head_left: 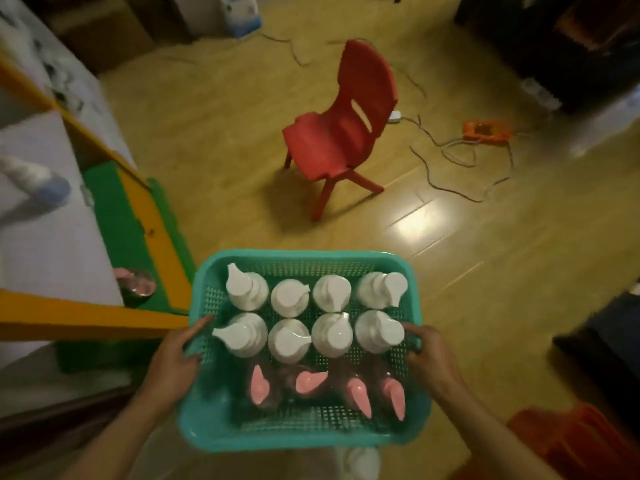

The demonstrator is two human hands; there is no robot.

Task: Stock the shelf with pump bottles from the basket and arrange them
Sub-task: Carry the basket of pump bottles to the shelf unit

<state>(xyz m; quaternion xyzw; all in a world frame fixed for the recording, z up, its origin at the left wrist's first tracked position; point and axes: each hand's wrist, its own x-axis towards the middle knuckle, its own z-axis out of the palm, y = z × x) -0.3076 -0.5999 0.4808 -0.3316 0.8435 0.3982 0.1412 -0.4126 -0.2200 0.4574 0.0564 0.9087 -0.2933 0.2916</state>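
Note:
A teal plastic basket [304, 258] is held in front of me above the floor. Inside stand several white pump bottles [290, 297] in two rows, and a near row of clear bottles with pink pump heads [260, 384]. My left hand [175, 362] grips the basket's left rim, thumb over the edge. My right hand [431, 358] grips the right rim the same way. The shelf [69, 317], with white boards and orange edges, is at the left. One bottle with a pink top [135, 282] stands on a low level of it.
A small red chair [341, 129] stands on the wooden floor ahead. Cables [457, 157] and an orange power strip [486, 131] lie to its right. A green base [114, 209] sits under the shelf. Something orange [568, 441] is at the lower right.

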